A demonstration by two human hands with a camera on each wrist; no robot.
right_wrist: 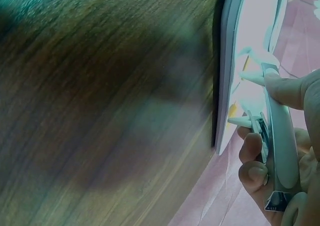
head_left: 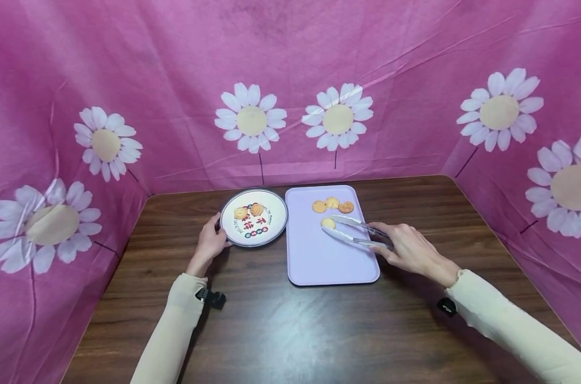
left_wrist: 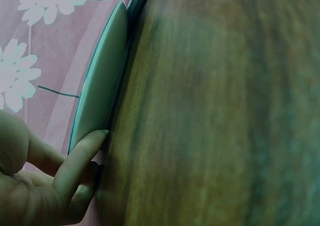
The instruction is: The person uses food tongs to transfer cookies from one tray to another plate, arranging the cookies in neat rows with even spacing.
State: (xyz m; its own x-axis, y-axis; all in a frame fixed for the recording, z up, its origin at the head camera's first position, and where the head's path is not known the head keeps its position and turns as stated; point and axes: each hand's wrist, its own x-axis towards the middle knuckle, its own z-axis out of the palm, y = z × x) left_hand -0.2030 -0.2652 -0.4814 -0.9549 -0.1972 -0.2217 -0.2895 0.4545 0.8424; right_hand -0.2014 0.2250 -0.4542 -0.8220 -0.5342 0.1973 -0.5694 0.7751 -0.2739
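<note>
left hand [head_left: 211, 239]: fingers pinch plate [head_left: 252, 197] edge | plate shows red Chinese writing [head_left: 248, 225], tiny curved letters too small to read, two cookies [head_left: 256, 209] | right hand [head_left: 407, 248]: fingers grip tongs [head_left: 339, 235] | small round cookie [head_left: 328, 223] between tongs' tips, over purple tray [head_left: 328, 261]

Plate [head_left: 274, 226] left of tray [head_left: 328, 261] on table [head_left: 405, 325]

The tray [head_left: 328, 261] was lilac, the plate [head_left: 274, 226] white with red characters and a dark rim, the cookies [head_left: 332, 202] golden. White daisies [head_left: 252, 121] with cream centres patterned the pink cloth [head_left: 290, 48]; dark grain streaked the brown table [head_left: 391, 330].
</note>
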